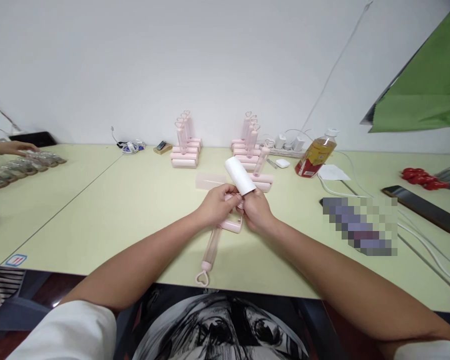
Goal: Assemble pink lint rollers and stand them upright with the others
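Note:
A pink lint roller frame with a clear handle (212, 247) and a heart-shaped end lies at the table's front, its head under my hands. My left hand (218, 204) is closed, fingers pinched on the pink part at the roller's head. Beside it, my right hand (258, 210) has its fingers closed at the lower end of a white paper roll (240, 175), which tilts up to the left. Some fingertips are hidden. A translucent pink cover (210, 181) rests just behind my left hand. One assembled roller (261, 162) stands behind my right hand.
Two rows of upright pink rollers (184, 157) stand near the wall. On the right are a bottle (317, 154), cables, a power strip (285, 151), a dark phone (425, 207) and red items (422, 178). Another person's hand (17, 147) touches wrapped items at far left.

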`<state>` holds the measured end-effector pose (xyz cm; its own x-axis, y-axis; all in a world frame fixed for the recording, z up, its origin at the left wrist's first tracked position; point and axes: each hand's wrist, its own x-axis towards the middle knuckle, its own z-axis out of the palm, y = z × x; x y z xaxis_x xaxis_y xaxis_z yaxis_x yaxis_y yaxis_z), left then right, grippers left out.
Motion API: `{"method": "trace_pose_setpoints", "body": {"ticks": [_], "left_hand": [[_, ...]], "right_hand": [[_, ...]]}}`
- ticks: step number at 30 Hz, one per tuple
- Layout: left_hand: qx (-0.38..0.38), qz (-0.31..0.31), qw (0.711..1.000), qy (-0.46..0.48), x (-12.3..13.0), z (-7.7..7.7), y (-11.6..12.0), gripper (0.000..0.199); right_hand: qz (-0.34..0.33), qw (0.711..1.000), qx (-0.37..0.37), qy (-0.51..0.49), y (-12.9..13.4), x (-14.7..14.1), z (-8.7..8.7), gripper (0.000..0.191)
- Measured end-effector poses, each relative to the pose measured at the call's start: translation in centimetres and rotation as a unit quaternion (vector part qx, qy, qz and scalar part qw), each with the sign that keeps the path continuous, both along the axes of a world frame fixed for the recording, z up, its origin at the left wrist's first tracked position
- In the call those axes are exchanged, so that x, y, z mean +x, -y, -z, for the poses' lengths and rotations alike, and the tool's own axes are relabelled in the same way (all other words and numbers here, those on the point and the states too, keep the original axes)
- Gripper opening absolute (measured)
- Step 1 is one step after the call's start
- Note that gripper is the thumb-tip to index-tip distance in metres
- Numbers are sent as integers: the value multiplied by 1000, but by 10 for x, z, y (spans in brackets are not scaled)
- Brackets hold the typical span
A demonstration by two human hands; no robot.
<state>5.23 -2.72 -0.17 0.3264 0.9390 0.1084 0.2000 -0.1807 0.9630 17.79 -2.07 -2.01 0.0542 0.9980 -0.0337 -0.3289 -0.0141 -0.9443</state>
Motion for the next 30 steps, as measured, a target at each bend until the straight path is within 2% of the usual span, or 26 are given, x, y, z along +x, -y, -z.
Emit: {"method": "trace_pose_setpoints", "body": {"ticks": [5, 8, 12, 14, 16, 20, 26, 30], "left_hand": [[-23, -17, 998, 50, 1, -2, -4, 17], [-35, -56, 995, 77, -15, -6, -15, 23], [20, -195, 979, 54, -61, -10, -46, 23], [28, -278, 960, -13, -87, -7, -63, 23], [-4, -306, 948, -92, -105, -2, -75, 23], [-57, -259, 948, -173, -117, 5, -80, 19], [-128, -122, 942, -286, -108, -8, -59, 14], [-93, -123, 932, -328, -86, -6, -49, 18]], "right_hand": [[-42, 998, 28, -25, 6, -3, -3, 10], [-49, 997, 34, -49, 7, 0, -4, 13], [-11, 1000, 0, -29, 2, 9, -1, 19], [-1, 1000, -12, -8, -2, 13, 2, 19], [7, 1000, -15, 10, -5, 15, 5, 19], [0, 999, 1, 39, -8, 16, 10, 20], [-11, 998, 18, 63, -11, 17, 12, 21], [-14, 998, 15, 64, -14, 17, 15, 20]]}}
